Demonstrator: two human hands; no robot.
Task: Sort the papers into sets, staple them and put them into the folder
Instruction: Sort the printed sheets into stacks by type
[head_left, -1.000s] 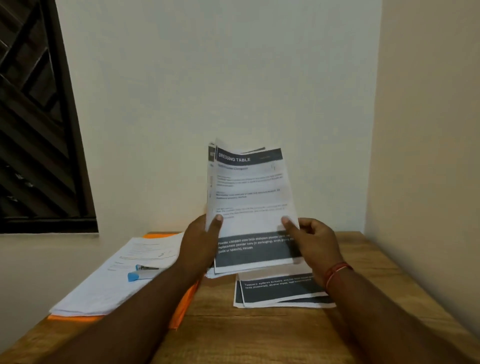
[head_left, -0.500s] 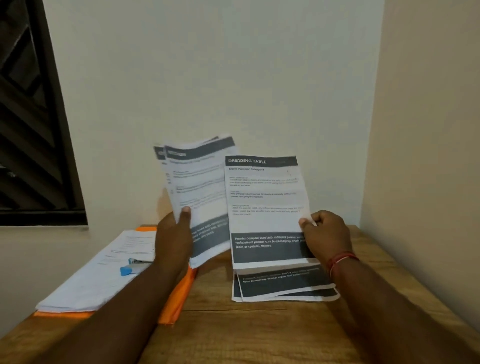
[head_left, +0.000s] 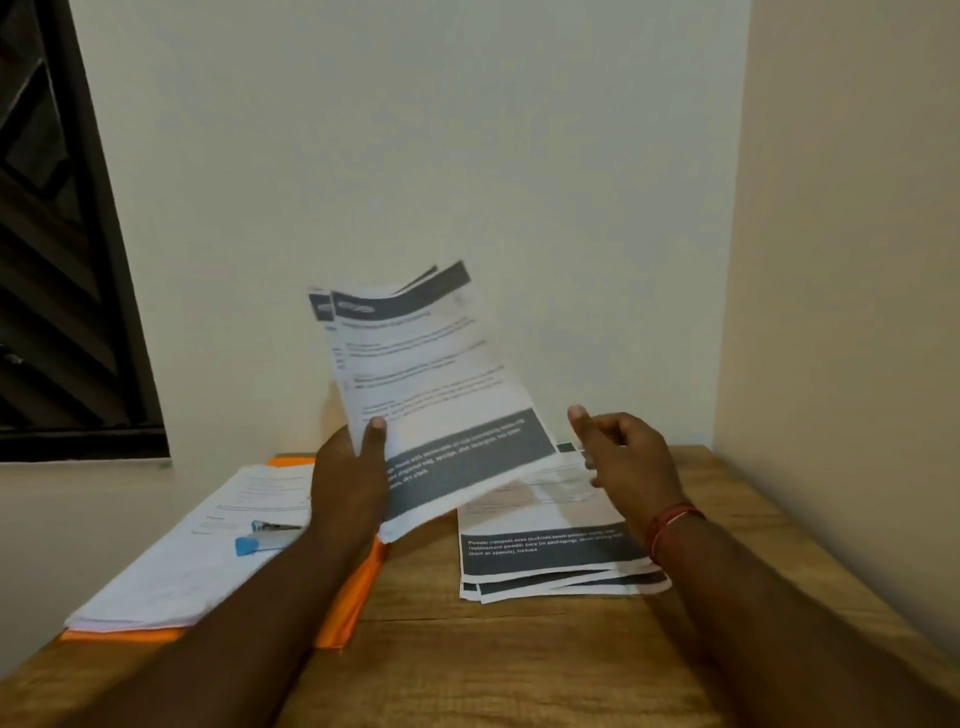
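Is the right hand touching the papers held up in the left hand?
Apart. The head view shows bare wall between the thumb of the right hand and the edge of the held papers, which only the left hand grips.

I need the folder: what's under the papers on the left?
An orange folder lies under those papers, showing along their near and right edges. Its middle is covered, so any contents cannot be seen.

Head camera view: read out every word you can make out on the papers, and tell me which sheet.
"Powder compact case", "replacement powder core (in packaging)": dark band on the top sheet of the white stack on the wooden table; rest blurred.
The white sheaf in the left hand: blurred, unreadable.
The white papers on the orange folder: too small to read.
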